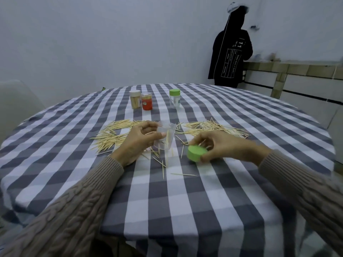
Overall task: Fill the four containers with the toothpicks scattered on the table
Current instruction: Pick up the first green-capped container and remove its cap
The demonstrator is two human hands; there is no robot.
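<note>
Gripping a clear open container (165,136) mid-tabletop with left hand (137,141) curled shut, few toothpicks (168,139) inside; right hand (220,145) closed on green lid (195,153), pinching toothpicks. Loose piles (113,132) behind both hands.

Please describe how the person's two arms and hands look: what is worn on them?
Both arms wear a beige cable-knit sweater, its sleeves ending in ribbed cuffs at the wrists. The left hand and the right hand are bare: no gloves, and no rings or watch can be seen.
</note>
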